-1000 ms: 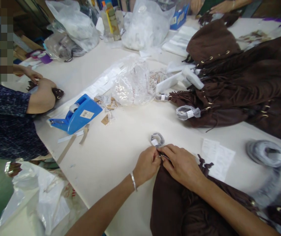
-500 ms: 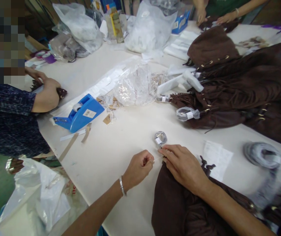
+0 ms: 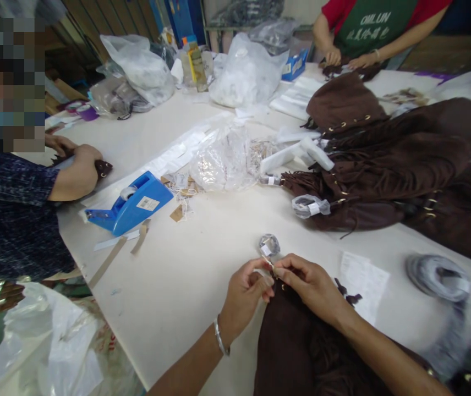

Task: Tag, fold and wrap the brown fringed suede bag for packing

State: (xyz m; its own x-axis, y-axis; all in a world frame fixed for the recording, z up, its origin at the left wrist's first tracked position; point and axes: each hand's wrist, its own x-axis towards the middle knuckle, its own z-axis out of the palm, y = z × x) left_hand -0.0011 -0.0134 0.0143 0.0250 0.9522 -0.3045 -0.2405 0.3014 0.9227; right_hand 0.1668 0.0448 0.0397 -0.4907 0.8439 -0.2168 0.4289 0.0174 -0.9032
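Note:
My left hand and my right hand meet fingertip to fingertip over the top edge of a dark brown suede bag at the near edge of the white table. Both hands are pinched on a small thin piece at the bag's edge, too small to name. Just beyond my fingers lies a small grey plastic-wrapped coil with a white label. A white paper slip lies to the right of my right hand.
A blue tape dispenser and loose tags stand mid-left. A crumpled clear bag is at centre, a pile of brown bags to the right, a grey wrapped coil near right. One person's hands work at left, another's at the far end.
My left hand drew away to the left from the bag, then came back to meet my right hand at the bag's edge. The view tilted up a little.

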